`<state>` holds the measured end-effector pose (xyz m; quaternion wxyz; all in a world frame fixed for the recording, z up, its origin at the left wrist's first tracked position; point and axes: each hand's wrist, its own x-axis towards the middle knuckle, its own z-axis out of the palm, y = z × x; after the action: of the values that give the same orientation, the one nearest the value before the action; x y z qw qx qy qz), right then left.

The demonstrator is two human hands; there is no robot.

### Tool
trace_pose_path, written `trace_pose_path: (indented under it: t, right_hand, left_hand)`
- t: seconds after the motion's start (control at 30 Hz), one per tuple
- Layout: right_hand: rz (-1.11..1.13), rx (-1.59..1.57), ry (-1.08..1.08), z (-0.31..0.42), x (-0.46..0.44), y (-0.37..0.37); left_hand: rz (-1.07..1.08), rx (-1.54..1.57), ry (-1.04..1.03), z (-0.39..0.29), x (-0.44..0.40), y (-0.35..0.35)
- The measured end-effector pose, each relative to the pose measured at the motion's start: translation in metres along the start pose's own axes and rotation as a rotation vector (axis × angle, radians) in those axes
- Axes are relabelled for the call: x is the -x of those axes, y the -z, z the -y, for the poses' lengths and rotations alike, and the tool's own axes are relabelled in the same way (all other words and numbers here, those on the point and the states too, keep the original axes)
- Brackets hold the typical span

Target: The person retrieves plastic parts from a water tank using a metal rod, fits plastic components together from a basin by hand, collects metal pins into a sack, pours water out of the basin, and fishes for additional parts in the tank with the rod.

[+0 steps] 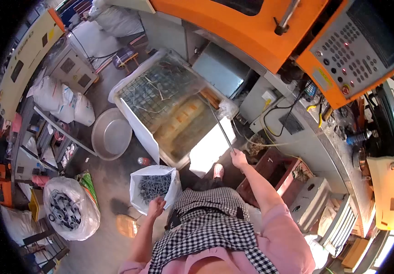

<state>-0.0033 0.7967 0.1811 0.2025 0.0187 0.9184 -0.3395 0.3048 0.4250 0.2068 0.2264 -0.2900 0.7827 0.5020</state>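
My right hand [239,158] is wrapped round the near end of a long thin metal rod [224,132]. The rod slants away over a large white-rimmed tub [175,163] of murky water, its far end by the tub's right side. Wire mesh [153,89] shows in the tub's far part; a pale, yellowish shape lies under the water nearer to me. My left hand [156,207] is closed with bent fingers at the near edge of a white sack [173,186] full of grey slender parts [153,186]. What its fingers hold, if anything, is hidden.
An orange machine [233,27] with a control panel [345,55] stands ahead and right. On the left are a metal basin [111,134], a clear bag of grey ring-like parts [64,210] and a can [144,161]. A reddish crate [270,170] stands right of my legs.
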Motion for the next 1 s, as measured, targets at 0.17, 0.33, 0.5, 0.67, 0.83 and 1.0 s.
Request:
trace_pose_path:
  t: [0.17,0.33,0.5,0.67,0.83,1.0]
  right_hand:
    - [0.098,0.118,0.015,0.002,-0.077,-0.006]
    - [0.124,0.144,-0.039,-0.008,-0.124,-0.001]
    - [0.199,0.190,-0.041,-0.021,-0.127,0.031]
    - [0.339,0.216,-0.170,-0.043,-0.092,0.065]
    - [0.332,0.254,-0.122,-0.077,-0.109,0.044]
    - [0.263,0.188,-0.090,-0.068,-0.148,0.014]
  left_hand:
    - [-0.073,0.011,0.252,-0.023,0.029,-0.011]
    - [-0.028,0.105,0.476,-0.063,0.017,-0.033]
    - [-0.013,0.173,0.505,-0.112,-0.006,-0.054]
    - [-0.011,0.195,0.377,-0.105,-0.018,-0.073]
    - [0.030,0.117,0.452,-0.114,-0.038,-0.080]
    - [0.030,0.060,0.432,-0.130,-0.051,-0.076]
